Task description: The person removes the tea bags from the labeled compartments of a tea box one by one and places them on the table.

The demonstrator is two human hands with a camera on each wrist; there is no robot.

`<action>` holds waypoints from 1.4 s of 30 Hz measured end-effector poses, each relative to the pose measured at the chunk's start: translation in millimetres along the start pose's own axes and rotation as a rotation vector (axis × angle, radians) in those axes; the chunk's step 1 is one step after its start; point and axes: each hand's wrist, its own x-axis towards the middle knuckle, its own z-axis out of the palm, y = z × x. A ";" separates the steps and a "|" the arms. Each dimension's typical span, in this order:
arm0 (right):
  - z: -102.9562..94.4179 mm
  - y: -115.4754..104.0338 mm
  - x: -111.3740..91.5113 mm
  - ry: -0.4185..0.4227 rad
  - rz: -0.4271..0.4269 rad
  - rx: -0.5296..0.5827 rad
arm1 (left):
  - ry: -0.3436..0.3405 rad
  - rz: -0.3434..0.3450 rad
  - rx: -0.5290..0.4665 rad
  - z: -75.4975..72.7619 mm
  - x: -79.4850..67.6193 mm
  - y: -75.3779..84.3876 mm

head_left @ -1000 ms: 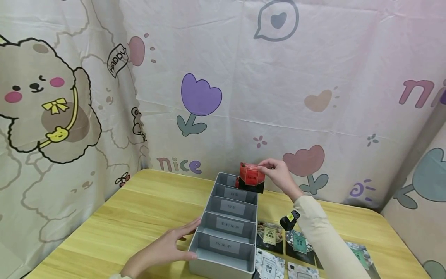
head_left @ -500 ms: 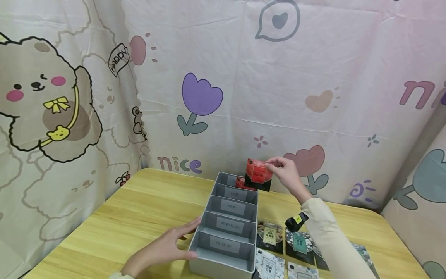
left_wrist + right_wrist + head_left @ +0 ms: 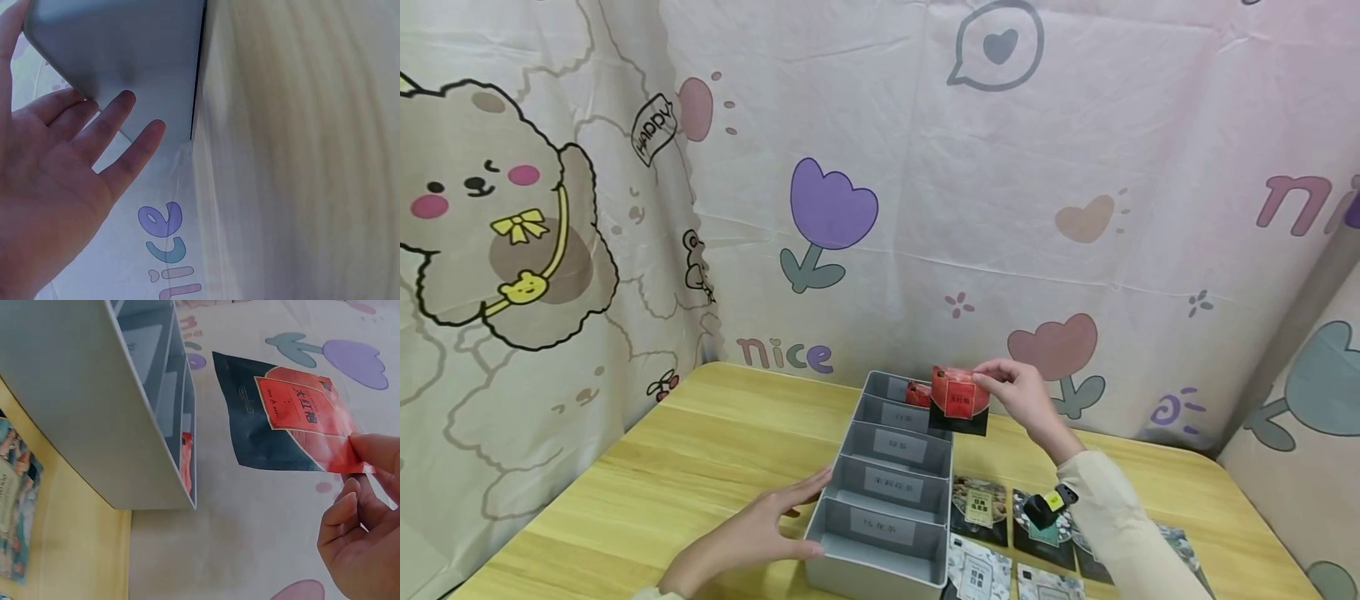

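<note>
My right hand pinches a red and black tea sachet by its upper corner, beside the far right end of a grey divided storage box. In the right wrist view the held sachet is apart from the box, with thumb and fingertips on its red end. Another red sachet stands in the farthest compartment. My left hand rests against the box's near left side, thumb at the front corner. The left wrist view shows that hand with fingers spread and nearly straight along the wall.
Several flat sachets lie on the wooden table right of the box, among them a yellow-labelled one and a white one. White labels mark the dividers. A printed curtain hangs behind the table.
My right hand has carried the sachet rightward from over the farthest compartment, then lowered it a little towards me. The left hand and the box have stayed put.
</note>
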 end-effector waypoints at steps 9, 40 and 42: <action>-0.3 6.3 -23.4 -0.020 -0.017 0.004 | -0.005 -0.026 0.015 -1.6 -0.5 4.2; -7.2 23.4 -79.7 0.009 0.187 0.113 | 0.008 -0.035 0.043 -0.1 -2.0 5.4; -8.1 25.4 -81.8 0.013 0.196 0.122 | 0.006 -0.035 0.043 -0.6 -1.9 5.3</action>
